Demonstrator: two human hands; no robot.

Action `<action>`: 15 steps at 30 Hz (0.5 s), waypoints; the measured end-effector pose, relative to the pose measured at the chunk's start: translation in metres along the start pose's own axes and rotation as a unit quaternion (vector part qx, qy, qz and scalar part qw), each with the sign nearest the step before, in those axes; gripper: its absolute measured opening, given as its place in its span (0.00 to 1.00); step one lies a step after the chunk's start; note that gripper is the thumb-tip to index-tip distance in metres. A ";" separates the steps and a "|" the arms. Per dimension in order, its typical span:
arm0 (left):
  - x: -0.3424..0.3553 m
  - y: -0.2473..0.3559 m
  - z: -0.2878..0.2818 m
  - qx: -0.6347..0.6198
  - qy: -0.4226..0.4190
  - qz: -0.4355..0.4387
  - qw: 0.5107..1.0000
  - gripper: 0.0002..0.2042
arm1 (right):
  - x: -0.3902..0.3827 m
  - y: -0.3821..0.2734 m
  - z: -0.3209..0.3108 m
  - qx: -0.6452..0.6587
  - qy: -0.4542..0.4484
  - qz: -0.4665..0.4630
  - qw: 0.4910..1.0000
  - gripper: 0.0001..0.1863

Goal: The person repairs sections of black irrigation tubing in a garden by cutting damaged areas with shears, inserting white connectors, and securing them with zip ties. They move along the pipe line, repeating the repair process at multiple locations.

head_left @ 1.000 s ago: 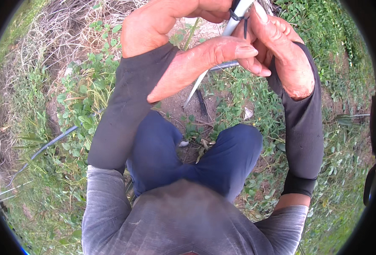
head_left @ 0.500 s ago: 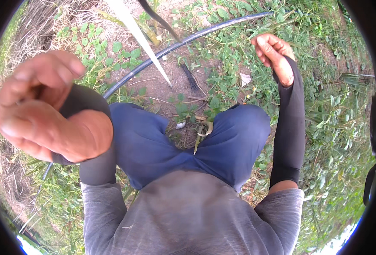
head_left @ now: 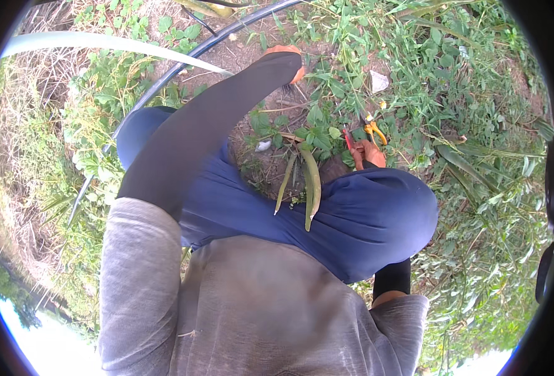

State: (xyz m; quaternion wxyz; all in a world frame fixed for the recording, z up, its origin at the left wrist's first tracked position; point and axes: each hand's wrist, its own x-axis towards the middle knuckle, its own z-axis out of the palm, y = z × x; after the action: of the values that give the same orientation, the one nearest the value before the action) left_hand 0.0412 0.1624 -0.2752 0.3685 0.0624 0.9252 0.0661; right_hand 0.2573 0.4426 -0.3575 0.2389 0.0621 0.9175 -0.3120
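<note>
Black hose (head_left: 207,45) arching far left, white strip (head_left: 101,42) crossing it, bent knees (head_left: 383,213) blocking near side, open passage above weeds (head_left: 430,69) far right

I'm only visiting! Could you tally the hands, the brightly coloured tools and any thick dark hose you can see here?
Hands: 2 (left hand, mostly hidden; right hand)
Yellow tool: 1
Red tool: 1
Thick dark hose: 1
Total: 5
</note>
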 end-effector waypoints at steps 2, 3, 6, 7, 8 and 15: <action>0.036 -0.017 0.037 -0.013 -0.025 -0.053 0.998 0.22 | -0.006 -0.002 0.010 -0.061 0.032 -0.044 0.997 0.15; 0.042 -0.021 0.055 -0.018 0.003 -0.053 0.998 0.24 | -0.006 -0.001 0.013 -0.092 0.057 -0.064 0.992 0.17; 0.061 -0.037 0.092 -0.069 0.094 -0.092 0.989 0.30 | -0.002 -0.010 0.030 -0.152 0.092 0.011 0.984 0.22; 0.066 -0.040 0.103 -0.107 0.123 -0.139 0.977 0.33 | -0.001 -0.014 0.031 -0.157 0.119 0.006 0.980 0.22; 0.076 -0.039 0.111 -0.144 0.152 -0.187 0.960 0.36 | -0.001 -0.018 0.030 -0.186 0.144 0.000 0.972 0.24; 0.072 -0.024 0.096 -0.242 0.135 -0.227 0.933 0.29 | 0.013 -0.013 0.030 -0.285 0.217 -0.031 0.933 0.10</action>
State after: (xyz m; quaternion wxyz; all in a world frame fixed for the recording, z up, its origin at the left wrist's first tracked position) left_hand 0.0544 0.1584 -0.3965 0.2490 -0.2502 0.9116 0.2108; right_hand 0.2543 0.4142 -0.3775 0.0316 0.0290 0.9988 -0.0236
